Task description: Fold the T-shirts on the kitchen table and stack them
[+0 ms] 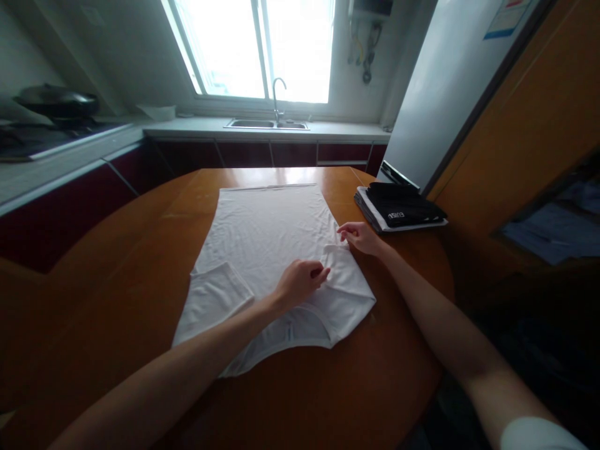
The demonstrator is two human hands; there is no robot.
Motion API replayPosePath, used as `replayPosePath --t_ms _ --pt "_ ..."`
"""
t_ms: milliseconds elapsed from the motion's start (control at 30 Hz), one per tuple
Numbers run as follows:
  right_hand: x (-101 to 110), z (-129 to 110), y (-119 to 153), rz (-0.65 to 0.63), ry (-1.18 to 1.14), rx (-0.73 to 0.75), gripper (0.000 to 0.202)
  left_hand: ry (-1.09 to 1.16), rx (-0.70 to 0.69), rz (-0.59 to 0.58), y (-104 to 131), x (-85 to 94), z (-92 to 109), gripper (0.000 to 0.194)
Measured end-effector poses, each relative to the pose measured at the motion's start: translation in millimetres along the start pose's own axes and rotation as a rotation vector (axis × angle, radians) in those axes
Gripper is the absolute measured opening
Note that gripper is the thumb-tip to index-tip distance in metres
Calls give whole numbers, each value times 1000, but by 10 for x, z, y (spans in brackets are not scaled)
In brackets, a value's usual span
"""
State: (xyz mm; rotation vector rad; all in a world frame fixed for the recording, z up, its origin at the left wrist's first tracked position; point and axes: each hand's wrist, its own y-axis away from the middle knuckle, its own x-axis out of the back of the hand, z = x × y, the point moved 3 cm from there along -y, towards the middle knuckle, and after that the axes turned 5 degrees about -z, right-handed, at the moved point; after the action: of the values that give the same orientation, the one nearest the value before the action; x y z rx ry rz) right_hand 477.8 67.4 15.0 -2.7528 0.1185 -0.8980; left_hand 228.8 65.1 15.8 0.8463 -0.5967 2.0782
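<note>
A white T-shirt [267, 231] lies spread on the wooden table [140, 237], its neckline toward me and its hem at the far side. The left sleeve [220, 290] is turned inward over the body, and cloth on the right side is folded in too. My left hand [302, 281] reaches across the shirt, fingers curled closed at the folded right sleeve's edge. At the shirt's right side edge, my right hand [360, 239] pinches the cloth between thumb and fingers.
A stack of folded dark and white clothes [403, 206] sits at the table's right, near the fridge [440, 81]. Behind the table runs a counter with a sink [253, 124] under the window. A lidded wok [56, 103] stands on the stove at left.
</note>
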Motion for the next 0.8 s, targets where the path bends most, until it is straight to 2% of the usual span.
replayPosePath --t_ms 133,333,600,700,800 --pt "138 131 24 76 79 -19 21 -26 6 -16 8 -1 14 43" --pt "67 128 29 -82 196 30 22 -64 -35 -10 30 19 65 46" --pt "31 133 18 -65 241 4 20 -129 -124 -38 44 29 117 54" --pt "50 93 35 -79 194 51 22 -97 -95 -50 23 100 131 51" --pt "57 56 63 -156 125 108 24 -29 -15 -85 -44 240 138 45"
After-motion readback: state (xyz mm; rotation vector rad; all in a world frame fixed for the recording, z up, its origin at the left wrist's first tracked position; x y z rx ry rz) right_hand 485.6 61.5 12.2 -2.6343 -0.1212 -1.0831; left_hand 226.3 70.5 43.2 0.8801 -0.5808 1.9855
